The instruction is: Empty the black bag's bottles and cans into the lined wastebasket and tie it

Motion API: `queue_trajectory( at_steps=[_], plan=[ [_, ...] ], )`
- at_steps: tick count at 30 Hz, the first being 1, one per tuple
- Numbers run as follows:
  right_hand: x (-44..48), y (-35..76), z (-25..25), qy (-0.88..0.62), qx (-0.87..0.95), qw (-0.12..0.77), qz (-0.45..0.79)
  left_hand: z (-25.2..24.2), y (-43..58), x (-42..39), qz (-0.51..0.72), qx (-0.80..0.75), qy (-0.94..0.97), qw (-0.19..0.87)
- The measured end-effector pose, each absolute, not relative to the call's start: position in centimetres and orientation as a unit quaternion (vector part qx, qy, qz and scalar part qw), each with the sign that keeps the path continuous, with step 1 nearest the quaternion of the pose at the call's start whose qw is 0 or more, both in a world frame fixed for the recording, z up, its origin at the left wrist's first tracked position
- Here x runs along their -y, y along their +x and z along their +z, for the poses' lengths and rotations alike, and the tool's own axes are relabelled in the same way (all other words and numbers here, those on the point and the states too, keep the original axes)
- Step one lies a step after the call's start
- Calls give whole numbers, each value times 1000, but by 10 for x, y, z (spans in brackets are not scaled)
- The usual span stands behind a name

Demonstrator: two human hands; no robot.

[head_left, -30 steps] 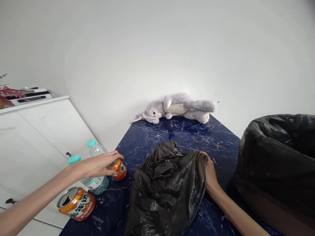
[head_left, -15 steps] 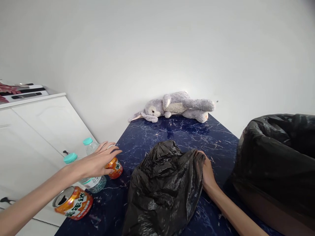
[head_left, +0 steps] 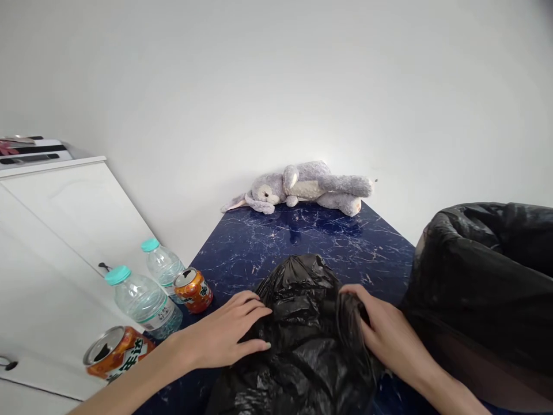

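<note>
A crumpled black plastic bag [head_left: 302, 340] lies on the dark blue marbled table [head_left: 302, 239] right in front of me. My left hand [head_left: 224, 334] rests flat on the bag's left side, fingers stretched out. My right hand [head_left: 380, 331] grips the bag's right edge, fingers curled into the plastic. An orange drink can [head_left: 193, 289] stands at the table's left edge, apart from both hands.
Two clear water bottles with teal caps [head_left: 144, 300] [head_left: 161, 264] and a second orange can [head_left: 114, 358] stand at the left edge. A grey plush rabbit [head_left: 302, 187] lies at the far end. A bin lined with black plastic [head_left: 488, 288] stands right. White cabinet [head_left: 56, 230] at left.
My left hand let go of the small orange can and moved right onto the black bag. My right hand shifted nearer along the bag's edge. The view swung slightly left and down.
</note>
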State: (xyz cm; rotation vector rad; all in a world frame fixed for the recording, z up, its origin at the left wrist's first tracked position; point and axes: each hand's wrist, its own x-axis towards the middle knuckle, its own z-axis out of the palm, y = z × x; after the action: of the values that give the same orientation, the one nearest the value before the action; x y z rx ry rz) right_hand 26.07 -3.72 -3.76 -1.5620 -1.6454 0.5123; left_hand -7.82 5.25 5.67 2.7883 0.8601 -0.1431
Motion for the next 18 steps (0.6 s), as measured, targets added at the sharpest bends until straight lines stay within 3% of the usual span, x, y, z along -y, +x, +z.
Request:
queue_trajectory(
  at_steps=[4,10,14,18],
  plan=[
    [86,275,-28,-579,750,317,30,51,-53,-69,49,-280,954,100],
    [114,260,30,-495,776,342,-188,18,3,-107,44,-234,965,111],
    [97,217,31,-470,802,335,-153,-20,36,-121,22,-227,968,104],
    [73,182,-24,-556,801,214,-52,-50,41,-132,22,-273,958,86]
  ],
)
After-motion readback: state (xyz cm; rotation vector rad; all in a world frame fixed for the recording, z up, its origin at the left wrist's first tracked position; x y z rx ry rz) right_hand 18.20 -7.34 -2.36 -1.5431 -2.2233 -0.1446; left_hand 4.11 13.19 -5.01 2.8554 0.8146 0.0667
